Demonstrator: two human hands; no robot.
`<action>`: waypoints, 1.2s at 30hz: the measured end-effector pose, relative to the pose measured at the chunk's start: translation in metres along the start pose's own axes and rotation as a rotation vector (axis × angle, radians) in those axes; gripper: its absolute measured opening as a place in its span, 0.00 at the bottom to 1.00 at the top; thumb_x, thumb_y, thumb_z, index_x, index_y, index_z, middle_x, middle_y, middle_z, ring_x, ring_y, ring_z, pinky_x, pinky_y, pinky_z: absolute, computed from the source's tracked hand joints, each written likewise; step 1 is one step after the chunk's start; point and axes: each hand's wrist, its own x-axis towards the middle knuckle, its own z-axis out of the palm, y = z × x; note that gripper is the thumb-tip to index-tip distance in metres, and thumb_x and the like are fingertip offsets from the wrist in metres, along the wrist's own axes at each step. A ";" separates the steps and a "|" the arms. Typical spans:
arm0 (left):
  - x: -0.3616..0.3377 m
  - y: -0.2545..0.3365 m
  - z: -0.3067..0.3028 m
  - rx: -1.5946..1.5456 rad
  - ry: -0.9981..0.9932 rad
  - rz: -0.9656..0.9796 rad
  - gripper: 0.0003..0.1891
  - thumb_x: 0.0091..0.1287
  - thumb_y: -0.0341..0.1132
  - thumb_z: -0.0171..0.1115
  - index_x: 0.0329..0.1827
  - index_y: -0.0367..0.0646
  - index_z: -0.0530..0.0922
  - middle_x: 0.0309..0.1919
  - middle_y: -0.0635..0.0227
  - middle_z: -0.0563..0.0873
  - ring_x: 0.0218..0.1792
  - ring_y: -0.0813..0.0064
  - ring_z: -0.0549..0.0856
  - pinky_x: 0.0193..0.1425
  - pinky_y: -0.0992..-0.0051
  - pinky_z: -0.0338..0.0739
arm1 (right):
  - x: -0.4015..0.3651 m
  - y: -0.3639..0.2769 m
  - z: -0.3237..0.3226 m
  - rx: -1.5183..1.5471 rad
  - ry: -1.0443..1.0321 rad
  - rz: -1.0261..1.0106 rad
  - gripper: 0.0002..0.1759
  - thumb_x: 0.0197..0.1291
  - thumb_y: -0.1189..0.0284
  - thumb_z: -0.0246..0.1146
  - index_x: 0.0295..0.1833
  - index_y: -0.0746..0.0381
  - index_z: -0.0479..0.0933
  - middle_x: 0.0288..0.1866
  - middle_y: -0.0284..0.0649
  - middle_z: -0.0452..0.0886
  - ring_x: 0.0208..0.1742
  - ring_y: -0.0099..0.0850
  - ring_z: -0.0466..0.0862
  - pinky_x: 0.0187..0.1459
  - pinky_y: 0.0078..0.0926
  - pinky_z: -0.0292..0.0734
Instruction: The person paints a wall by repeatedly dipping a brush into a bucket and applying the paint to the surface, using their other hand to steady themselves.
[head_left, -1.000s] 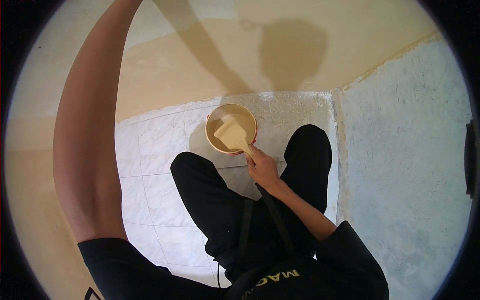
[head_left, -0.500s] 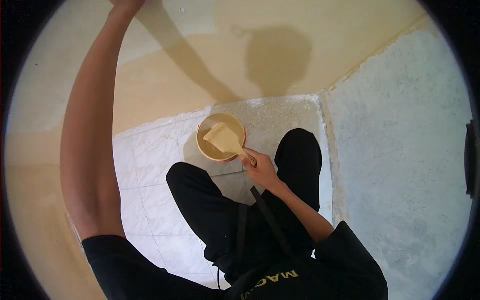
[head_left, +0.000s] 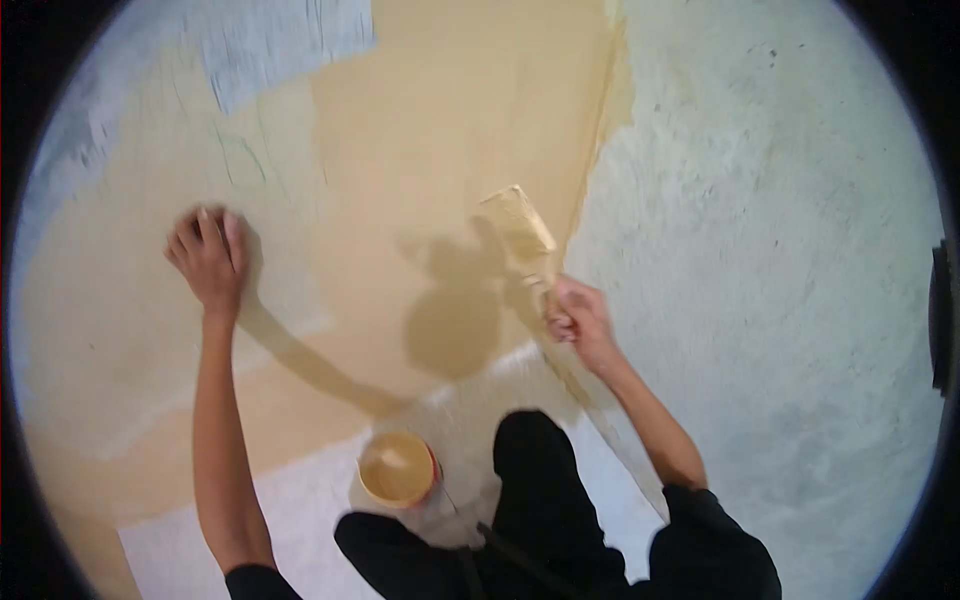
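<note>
A wide paintbrush (head_left: 522, 222) loaded with cream-yellow paint is in my right hand (head_left: 580, 318), its fingers wrapped round the handle. The bristles point up and left, in front of the yellow-painted wall (head_left: 440, 110) near the corner. My left hand (head_left: 208, 258) rests against a paler stretch of the same wall, fingers bent and spread, nothing visible in it. On the floor below stands a small paint bucket (head_left: 398, 470) with cream-yellow paint inside, in front of my knees.
On the right a bare grey wall (head_left: 790, 260) meets the painted one at a corner. A white-grey unpainted patch (head_left: 290, 55) shows at the upper left. Pale floor tiles (head_left: 300, 500) lie around the bucket, and my bent knees (head_left: 535, 450) are close to it.
The paintbrush has come up out of the bucket to the wall in my right hand. My view has tilted up, bringing my left hand fully into sight on the wall.
</note>
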 end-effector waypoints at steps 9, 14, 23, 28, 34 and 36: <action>0.010 0.008 -0.010 -0.117 0.005 -0.024 0.11 0.72 0.42 0.55 0.42 0.44 0.78 0.49 0.59 0.77 0.54 0.57 0.73 0.59 0.58 0.63 | 0.123 -0.159 -0.022 -0.797 0.639 -0.839 0.18 0.72 0.64 0.56 0.50 0.69 0.79 0.23 0.40 0.72 0.25 0.25 0.68 0.30 0.26 0.67; 0.008 0.007 -0.011 -0.119 0.001 -0.022 0.11 0.72 0.41 0.54 0.43 0.44 0.78 0.49 0.59 0.76 0.54 0.58 0.74 0.60 0.58 0.63 | 0.175 -0.198 -0.032 -0.841 0.720 -1.030 0.17 0.70 0.66 0.55 0.49 0.68 0.80 0.31 0.55 0.82 0.33 0.46 0.84 0.37 0.38 0.75; 0.010 0.008 -0.013 -0.107 -0.004 -0.019 0.11 0.72 0.42 0.54 0.42 0.44 0.78 0.48 0.60 0.76 0.52 0.58 0.74 0.58 0.59 0.63 | 0.211 -0.209 -0.051 -0.988 0.737 -0.812 0.17 0.67 0.64 0.55 0.43 0.69 0.79 0.37 0.59 0.82 0.40 0.59 0.82 0.41 0.46 0.75; 0.010 0.008 -0.012 -0.089 0.019 -0.015 0.10 0.72 0.41 0.54 0.42 0.45 0.78 0.48 0.60 0.76 0.52 0.59 0.74 0.58 0.60 0.62 | 0.203 -0.197 -0.069 -1.080 0.718 -0.709 0.19 0.65 0.62 0.57 0.37 0.70 0.80 0.31 0.60 0.81 0.36 0.59 0.81 0.38 0.45 0.75; 0.009 0.009 -0.012 -0.119 -0.013 -0.031 0.10 0.72 0.41 0.54 0.43 0.44 0.78 0.49 0.60 0.76 0.53 0.58 0.73 0.58 0.60 0.62 | 0.169 -0.205 -0.071 -1.162 0.693 -0.615 0.20 0.63 0.61 0.58 0.35 0.70 0.80 0.28 0.60 0.78 0.32 0.55 0.82 0.35 0.43 0.74; 0.009 0.008 -0.012 -0.107 -0.025 -0.038 0.11 0.72 0.41 0.54 0.44 0.44 0.78 0.50 0.60 0.77 0.54 0.58 0.73 0.59 0.59 0.62 | 0.183 -0.221 -0.062 -1.099 0.742 -0.773 0.20 0.63 0.61 0.58 0.35 0.70 0.80 0.27 0.60 0.77 0.30 0.55 0.82 0.34 0.42 0.73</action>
